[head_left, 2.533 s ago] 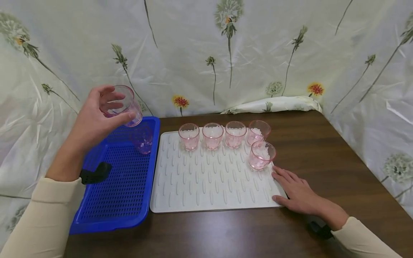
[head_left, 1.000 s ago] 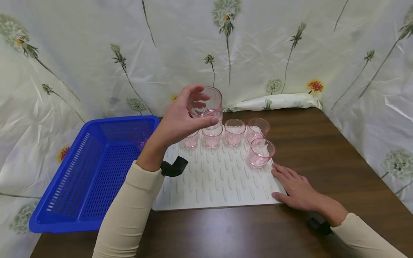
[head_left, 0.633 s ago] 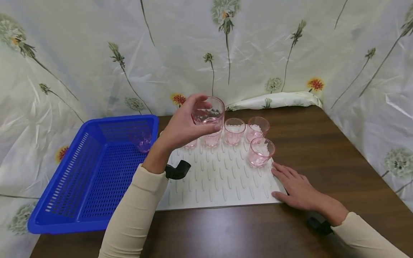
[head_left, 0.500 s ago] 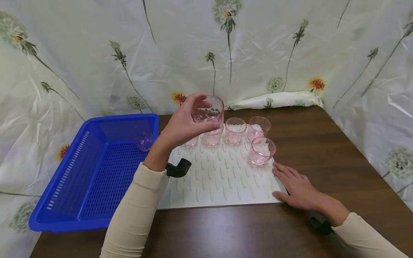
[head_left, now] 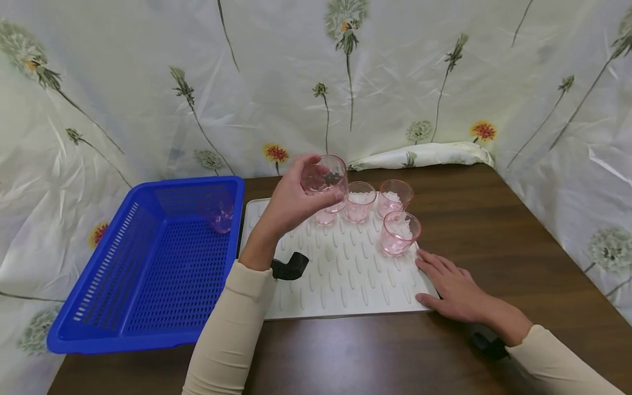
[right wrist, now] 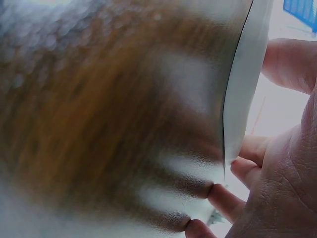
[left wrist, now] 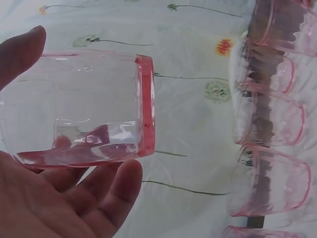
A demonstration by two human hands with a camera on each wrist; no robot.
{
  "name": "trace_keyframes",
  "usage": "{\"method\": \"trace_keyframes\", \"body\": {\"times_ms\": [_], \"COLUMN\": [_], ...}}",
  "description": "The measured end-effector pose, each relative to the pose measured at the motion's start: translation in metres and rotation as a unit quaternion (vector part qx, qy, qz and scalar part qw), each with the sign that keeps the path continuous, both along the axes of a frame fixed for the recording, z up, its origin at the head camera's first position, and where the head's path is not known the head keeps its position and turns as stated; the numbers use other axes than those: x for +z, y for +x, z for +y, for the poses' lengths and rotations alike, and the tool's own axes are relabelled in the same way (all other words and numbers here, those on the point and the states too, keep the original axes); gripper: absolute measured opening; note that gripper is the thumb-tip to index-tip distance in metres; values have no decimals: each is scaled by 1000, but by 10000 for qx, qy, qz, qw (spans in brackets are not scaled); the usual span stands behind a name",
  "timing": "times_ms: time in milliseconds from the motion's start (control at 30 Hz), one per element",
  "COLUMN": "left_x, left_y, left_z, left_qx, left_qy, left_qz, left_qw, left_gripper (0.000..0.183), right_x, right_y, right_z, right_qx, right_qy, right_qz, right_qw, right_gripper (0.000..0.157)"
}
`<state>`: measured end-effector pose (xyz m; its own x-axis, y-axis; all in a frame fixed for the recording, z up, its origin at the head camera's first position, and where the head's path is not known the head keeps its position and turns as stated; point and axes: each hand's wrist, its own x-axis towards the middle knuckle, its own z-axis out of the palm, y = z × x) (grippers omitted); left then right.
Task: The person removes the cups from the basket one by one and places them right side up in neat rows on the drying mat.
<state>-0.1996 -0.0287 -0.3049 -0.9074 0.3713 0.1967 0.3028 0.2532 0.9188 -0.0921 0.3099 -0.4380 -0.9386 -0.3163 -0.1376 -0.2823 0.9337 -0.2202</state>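
My left hand (head_left: 293, 203) grips a pink-tinted drinking glass (head_left: 337, 174) between thumb and fingers, raised over the back of a white ridged mat (head_left: 321, 274). In the left wrist view the held glass (left wrist: 99, 104) shows clear faceted walls and a pink rim. Several matching glasses stand upright along the mat's back edge, among them one glass (head_left: 360, 203) just right of the held one; the left hand and its glass hide part of the row. Another glass (head_left: 399, 236) sits in front of the row's right end. My right hand (head_left: 456, 291) rests with fingers extended at the mat's right edge.
At the left is a blue perforated basket (head_left: 168, 274), with one more pink glass (head_left: 218, 211) inside near its right wall. Mat and basket lie on a dark wooden table (head_left: 494, 219). Flower-patterned sheeting (head_left: 276, 82) hangs behind, its folded edge touching the table's back.
My left hand has carried the glass from above the blue basket rightward to the mat, lowering it slightly in the last half second. The right hand stays in place.
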Motion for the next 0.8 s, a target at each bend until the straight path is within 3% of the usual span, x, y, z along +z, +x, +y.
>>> {"method": "trace_keyframes", "body": {"times_ms": [167,467,800], "left_x": [-14,-58,-71], "left_y": [-1,-2,-4], "left_z": [11,31,37], "left_qx": [-57,2,-164], "left_qy": [-339,-818,-892], "left_qz": [-180,-474,-645], "left_qw": [9992,9955,9938], "left_gripper": [81,83,91], "right_x": [0,-2,-1], "right_y": [-1,1,-1], "right_z": [0,2,1], "right_qx": [-34,31,-29], "right_qy": [34,-13,-14], "right_qz": [-47,90,-7], "right_qw": [10000,10000,10000], "right_gripper": [81,79,80]}}
